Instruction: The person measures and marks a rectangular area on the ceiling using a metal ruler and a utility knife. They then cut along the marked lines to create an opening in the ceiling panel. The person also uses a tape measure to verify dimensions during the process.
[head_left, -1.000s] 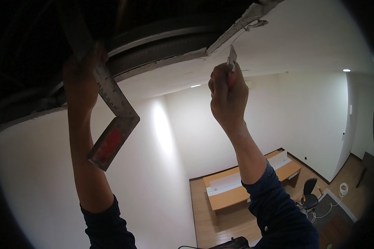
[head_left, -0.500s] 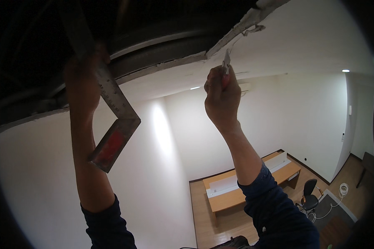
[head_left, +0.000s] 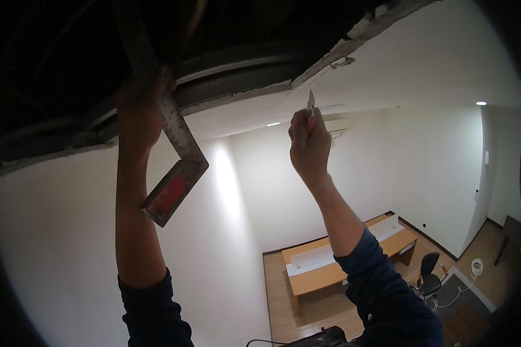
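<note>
Raised into the dark ceiling opening [head_left: 226,34], my left hand [head_left: 142,113] grips the metal blade of a try square [head_left: 176,130]. The square's thick stock, with a red panel on it, hangs below beside my forearm; the blade's upper end fades into the dark. My right hand [head_left: 311,144] is closed around a utility knife [head_left: 311,110] with a reddish handle. Its blade points up, a little below the cut edge [head_left: 292,85] of the white ceiling board, and looks apart from it.
A metal channel [head_left: 231,66] runs along the opening. A torn flap [head_left: 342,62] hangs from the ceiling board at the right. Far below stand a wooden desk [head_left: 318,282] with white dividers and a black chair [head_left: 429,274], near a coiled white cable [head_left: 476,267].
My left hand and the try square have shifted to the right. My right hand has dropped slightly, and the knife blade is lower and farther from the ceiling edge.
</note>
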Demonstrator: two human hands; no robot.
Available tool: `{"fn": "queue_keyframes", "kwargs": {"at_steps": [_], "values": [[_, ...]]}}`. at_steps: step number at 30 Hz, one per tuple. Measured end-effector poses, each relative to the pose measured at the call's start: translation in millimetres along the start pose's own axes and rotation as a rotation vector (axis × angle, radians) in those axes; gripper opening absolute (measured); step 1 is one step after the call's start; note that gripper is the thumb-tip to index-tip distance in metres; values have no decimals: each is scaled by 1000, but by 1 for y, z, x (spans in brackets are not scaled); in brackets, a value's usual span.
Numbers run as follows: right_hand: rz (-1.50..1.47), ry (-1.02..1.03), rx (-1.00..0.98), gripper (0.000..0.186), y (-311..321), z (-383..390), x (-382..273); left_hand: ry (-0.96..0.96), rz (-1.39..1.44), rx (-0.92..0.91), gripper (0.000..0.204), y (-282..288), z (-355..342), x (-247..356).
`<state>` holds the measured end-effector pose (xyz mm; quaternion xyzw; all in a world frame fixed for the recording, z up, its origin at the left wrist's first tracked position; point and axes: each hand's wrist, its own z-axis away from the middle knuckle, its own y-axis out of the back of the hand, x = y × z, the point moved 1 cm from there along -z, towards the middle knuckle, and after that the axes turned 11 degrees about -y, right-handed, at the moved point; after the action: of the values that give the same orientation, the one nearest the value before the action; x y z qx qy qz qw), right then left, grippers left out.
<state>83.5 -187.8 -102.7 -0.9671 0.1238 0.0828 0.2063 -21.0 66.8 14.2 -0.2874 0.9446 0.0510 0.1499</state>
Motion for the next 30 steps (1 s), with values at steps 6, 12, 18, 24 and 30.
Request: {"fn": "queue_keyframes", "kwargs": {"at_steps": [6,12,18,24,30], "values": [[7,-11,-26,12,-1,-11,2,-51,-60,29,29,-1,2,-6],[84,-66,-62,14,-4,-12,28,-75,-86,24,26,1,0,-6],[26,-60,-60,12,-14,-15,43,-582,-359,65,25,4,-5,-17],[-48,58,43,6,-7,-8,56,-258,34,71,28,1,-3,-13],[140,35,-136,15,9,16,8,-64,-2,0,28,-1,-2,-7]]}}
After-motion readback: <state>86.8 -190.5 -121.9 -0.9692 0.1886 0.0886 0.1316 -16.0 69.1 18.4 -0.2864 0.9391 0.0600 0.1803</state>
